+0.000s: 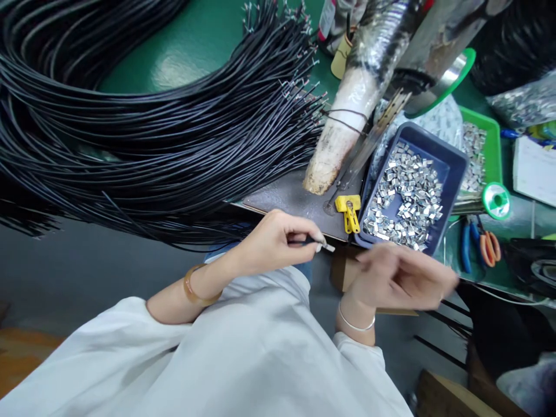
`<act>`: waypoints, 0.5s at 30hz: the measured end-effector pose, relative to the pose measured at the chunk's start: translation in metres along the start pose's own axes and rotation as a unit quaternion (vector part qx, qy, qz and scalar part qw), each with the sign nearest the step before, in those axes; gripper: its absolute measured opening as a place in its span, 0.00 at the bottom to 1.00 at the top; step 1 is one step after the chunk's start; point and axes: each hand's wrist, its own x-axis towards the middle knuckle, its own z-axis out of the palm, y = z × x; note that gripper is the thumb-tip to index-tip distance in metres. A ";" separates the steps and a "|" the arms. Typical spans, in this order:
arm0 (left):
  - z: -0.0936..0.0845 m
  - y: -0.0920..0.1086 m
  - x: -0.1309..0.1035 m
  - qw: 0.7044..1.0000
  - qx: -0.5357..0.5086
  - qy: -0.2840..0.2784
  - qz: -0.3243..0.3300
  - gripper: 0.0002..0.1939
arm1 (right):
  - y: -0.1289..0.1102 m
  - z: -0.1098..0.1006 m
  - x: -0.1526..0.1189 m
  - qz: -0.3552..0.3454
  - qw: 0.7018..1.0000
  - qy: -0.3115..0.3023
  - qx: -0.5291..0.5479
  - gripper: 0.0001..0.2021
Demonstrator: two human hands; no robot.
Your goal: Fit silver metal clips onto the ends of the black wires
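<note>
My left hand (278, 240) is closed in a pinch on the end of a black cable (309, 240). A small silvery metal piece (330, 248) sticks out past the fingertips at the cable's tip. My right hand (402, 278) is smeared by motion, near the front edge of the blue tray (454, 174), with its fingers partly curled; whether it holds anything does not show. Many small shiny metal clips (406, 197) lie in that tray. A yellow clamp (348, 211) grips the table edge between my hands.
A big bundle of black cables (174, 145) covers the left of the green table (186, 63). Behind the tray are a plastic-wrapped roll (343, 121) and a green tray (493, 139). Pliers (467, 246), orange-handled scissors (490, 249) and a green-rimmed spool (496, 200) lie to the right.
</note>
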 end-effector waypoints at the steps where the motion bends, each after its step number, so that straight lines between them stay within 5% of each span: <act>1: -0.002 -0.001 -0.003 0.999 0.019 -0.026 0.023 0.05 | -0.002 -0.004 0.003 -0.025 0.996 0.089 -0.009 0.02; 3: -0.006 -0.003 -0.008 0.996 0.039 -0.024 0.072 0.04 | -0.002 -0.013 0.009 -0.053 0.974 0.221 -0.016 0.03; 4: -0.009 -0.004 -0.009 0.994 0.049 0.012 0.095 0.04 | 0.000 -0.018 0.013 -0.039 0.973 0.226 -0.026 0.05; 6: -0.018 -0.008 -0.008 0.977 0.102 0.142 0.121 0.05 | 0.010 -0.028 0.021 0.052 0.990 0.123 -0.049 0.06; 9: -0.037 -0.016 0.002 0.911 0.248 0.314 0.100 0.06 | 0.039 -0.045 0.034 0.119 0.982 -0.005 -0.148 0.04; 12: -0.054 -0.026 0.016 0.890 0.301 0.333 0.084 0.05 | 0.067 -0.052 0.048 0.112 0.955 -0.074 -0.263 0.06; 15: -0.064 -0.033 0.028 0.895 0.222 0.375 0.091 0.02 | 0.077 -0.048 0.058 0.083 0.933 -0.140 -0.321 0.06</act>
